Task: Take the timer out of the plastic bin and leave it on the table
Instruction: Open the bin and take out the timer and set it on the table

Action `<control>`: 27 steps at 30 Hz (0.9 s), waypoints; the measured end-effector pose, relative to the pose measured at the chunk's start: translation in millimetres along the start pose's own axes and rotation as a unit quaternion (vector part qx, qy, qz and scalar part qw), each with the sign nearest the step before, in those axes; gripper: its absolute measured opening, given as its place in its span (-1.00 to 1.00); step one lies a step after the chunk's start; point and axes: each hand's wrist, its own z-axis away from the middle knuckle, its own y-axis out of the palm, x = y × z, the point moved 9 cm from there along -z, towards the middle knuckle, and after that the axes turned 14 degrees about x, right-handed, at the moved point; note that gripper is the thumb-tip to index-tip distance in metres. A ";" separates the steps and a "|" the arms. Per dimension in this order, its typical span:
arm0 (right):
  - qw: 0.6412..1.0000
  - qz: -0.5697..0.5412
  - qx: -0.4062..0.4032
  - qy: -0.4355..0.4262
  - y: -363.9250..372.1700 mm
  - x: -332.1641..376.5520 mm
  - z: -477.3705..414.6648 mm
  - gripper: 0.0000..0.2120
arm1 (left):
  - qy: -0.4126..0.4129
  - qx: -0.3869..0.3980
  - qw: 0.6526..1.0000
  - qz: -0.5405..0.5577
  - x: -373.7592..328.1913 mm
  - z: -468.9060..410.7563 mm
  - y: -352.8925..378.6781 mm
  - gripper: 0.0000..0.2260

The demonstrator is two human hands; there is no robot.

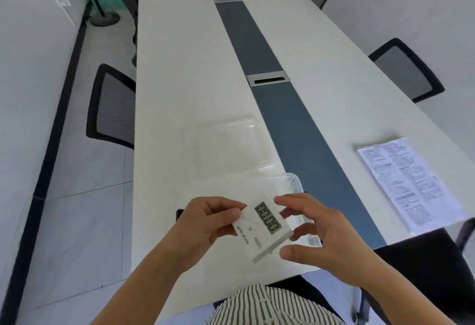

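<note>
We pinch the timer [262, 229] with both the left hand [205, 224] and right hand [316, 237] above the plastic bin [290, 183] near the desk's [180, 93] near edge; next, lower it flat onto bare desk beside the bin.

White timer [262, 229] held tilted above clear bin [293, 183]

Looks like an office meeting room: one long white conference table [185, 72] with mesh chairs [113, 108] along both sides, printed papers [408, 183] on it.
</note>
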 end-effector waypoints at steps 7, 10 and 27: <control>0.998 -0.012 0.027 0.054 -50.6 -34.0 13.5 -0.34 | -0.089 0.063 0.993 -0.055 15.0 -67.6 42.2 -0.83; 0.995 -0.052 -0.048 0.077 -100.7 -70.2 12.4 -0.35 | -0.085 -0.036 0.975 -0.204 18.2 -106.9 37.8 -0.82; 0.905 0.067 -0.265 0.325 -281.9 -270.6 -77.5 -0.22 | -0.216 -0.172 0.684 -0.675 62.1 -198.6 7.6 -0.30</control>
